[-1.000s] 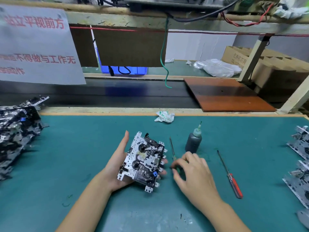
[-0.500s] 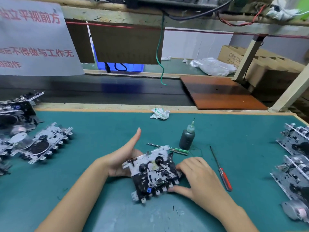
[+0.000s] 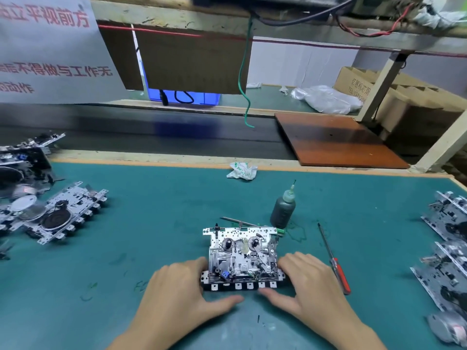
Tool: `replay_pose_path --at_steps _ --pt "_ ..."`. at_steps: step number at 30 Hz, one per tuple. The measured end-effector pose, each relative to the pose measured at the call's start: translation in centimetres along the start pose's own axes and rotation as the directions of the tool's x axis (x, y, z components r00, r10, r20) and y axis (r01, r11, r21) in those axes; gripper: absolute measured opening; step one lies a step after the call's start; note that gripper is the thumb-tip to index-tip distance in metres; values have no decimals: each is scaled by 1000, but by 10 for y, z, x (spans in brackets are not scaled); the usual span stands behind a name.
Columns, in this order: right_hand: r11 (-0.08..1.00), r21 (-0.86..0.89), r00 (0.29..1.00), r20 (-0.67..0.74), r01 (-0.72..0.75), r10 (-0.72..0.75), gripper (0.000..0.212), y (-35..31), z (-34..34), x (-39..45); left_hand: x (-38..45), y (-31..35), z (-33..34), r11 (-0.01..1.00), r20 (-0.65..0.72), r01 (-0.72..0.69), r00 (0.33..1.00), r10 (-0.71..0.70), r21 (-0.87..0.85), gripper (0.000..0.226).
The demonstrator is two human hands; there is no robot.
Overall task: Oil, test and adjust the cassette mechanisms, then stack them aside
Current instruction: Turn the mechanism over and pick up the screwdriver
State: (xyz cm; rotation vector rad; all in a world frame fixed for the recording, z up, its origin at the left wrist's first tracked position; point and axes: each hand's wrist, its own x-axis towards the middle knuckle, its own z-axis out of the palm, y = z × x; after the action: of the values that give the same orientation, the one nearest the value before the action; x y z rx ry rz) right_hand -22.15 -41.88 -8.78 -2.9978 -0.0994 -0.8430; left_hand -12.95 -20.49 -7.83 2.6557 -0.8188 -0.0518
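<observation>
Cassette mechanism [image 3: 243,258] lies flat on the green mat [image 3: 156,223], centre near edge, key row toward the person. Left hand [image 3: 182,296] braces its left side, fingers loosely bent against the frame, thumb stretched under the key row. Right hand [image 3: 307,289] mirrors it on the right side, fingers against the frame, thumb reaching in along the keys. Neither hand wraps fully around it.

Oil bottle [image 3: 283,210] stands upright just behind the mechanism's right rear corner. A thin tool [image 3: 236,220] lies just behind the rear edge. Red-handled screwdriver [image 3: 333,258] lies just right of the right hand.

Bare mat between the mechanism and the finished mechanisms [image 3: 60,213] at far left. More mechanisms [image 3: 447,238] line the right edge. Crumpled wrapper [image 3: 242,170] at the mat's far border.
</observation>
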Motion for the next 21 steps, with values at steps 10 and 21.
replay_pose_path --at_steps 10,21 --pt "988 146 998 32 -56 52 48 -2 1 -2 9 4 11 996 -276 -94 957 92 5 52" --pt "972 181 986 100 -151 135 45 -3 -6 -7 8 -12 15 926 -312 -371 874 373 68 53"
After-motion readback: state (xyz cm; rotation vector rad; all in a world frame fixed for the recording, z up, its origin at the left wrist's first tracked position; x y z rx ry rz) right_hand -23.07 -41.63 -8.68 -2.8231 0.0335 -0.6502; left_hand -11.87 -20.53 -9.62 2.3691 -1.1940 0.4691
